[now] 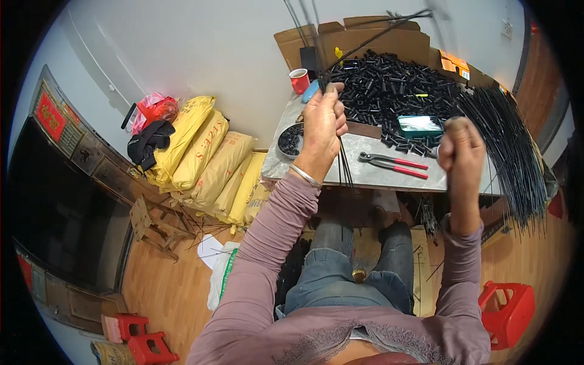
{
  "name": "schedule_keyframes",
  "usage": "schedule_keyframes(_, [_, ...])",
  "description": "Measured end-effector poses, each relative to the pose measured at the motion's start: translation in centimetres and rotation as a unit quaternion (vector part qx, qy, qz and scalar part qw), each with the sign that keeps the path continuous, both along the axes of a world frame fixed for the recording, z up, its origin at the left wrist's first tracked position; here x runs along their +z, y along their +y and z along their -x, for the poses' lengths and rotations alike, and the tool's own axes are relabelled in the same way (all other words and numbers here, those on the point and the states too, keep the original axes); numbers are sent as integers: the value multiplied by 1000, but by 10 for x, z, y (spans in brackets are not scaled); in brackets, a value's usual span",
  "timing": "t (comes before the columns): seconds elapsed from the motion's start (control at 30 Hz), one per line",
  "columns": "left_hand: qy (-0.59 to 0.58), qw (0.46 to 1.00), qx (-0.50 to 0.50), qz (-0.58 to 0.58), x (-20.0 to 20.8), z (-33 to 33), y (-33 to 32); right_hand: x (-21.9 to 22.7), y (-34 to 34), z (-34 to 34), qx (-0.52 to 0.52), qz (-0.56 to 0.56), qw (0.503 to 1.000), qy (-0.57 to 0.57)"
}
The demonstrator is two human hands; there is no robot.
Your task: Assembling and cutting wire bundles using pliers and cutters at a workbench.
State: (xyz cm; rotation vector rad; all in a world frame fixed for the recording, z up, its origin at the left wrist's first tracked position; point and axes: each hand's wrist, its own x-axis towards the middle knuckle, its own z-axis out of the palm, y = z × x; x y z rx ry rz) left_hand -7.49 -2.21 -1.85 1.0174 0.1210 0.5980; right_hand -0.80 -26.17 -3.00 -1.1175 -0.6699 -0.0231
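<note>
My left hand (325, 118), raised over the table's near left part, is closed round several thin black rods (345, 163). Their long ends rise above the fist, and one slants up to the right, where it blurs. My right hand (463, 146) is a fist held above the table's right side, smeared by motion; what it grips, if anything, cannot be made out. Between the hands lie pincers (404, 168) with red handles. Behind them sits a teal box (420, 126) with pale contents. A big heap of short black tubular pieces (389, 88) covers the far table.
Long black rods (517, 158) overhang the table's (274, 164) right edge. A bowl (291, 143) of small black bits and a red mug (299, 81) stand at left. Cardboard (401, 39) backs the heap. Yellow sacks (204, 152) are stacked left; a red stool (511, 313) stands right.
</note>
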Motion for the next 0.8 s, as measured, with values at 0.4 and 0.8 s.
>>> schedule_keyframes(0.4, [-10, 996, -90, -21, -8, -38, -18, -6, -24, -14, -98, 311, 943, -64])
schedule_keyframes(0.8, [-24, 993, -113, -18, -14, -64, -65, -34, -2, 21, -76, 303, 939, -145])
